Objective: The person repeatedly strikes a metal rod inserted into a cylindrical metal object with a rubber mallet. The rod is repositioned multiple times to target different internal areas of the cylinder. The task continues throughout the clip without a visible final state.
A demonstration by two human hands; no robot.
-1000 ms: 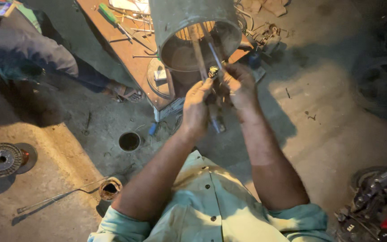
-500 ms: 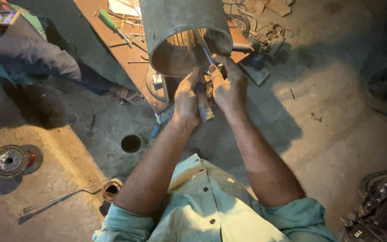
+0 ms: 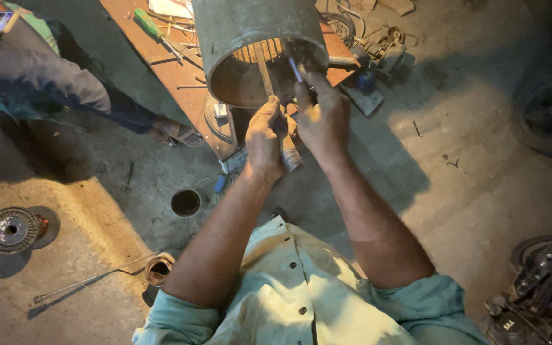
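Two hands (image 3: 264,137) (image 3: 322,118), two tools (image 3: 275,108), one cylinder (image 3: 250,29)

A worker's left hand (image 3: 264,137) and right hand (image 3: 322,118) are bare, as are both forearms behind the fingers. Well back from the fingers, a pale green button-front shirt shows short sleeves, small dark buttons and an open collar.

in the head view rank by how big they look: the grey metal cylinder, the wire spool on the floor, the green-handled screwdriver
1. grey metal cylinder, clearly largest
2. wire spool
3. green-handled screwdriver, longer than the spool is wide, but thinner
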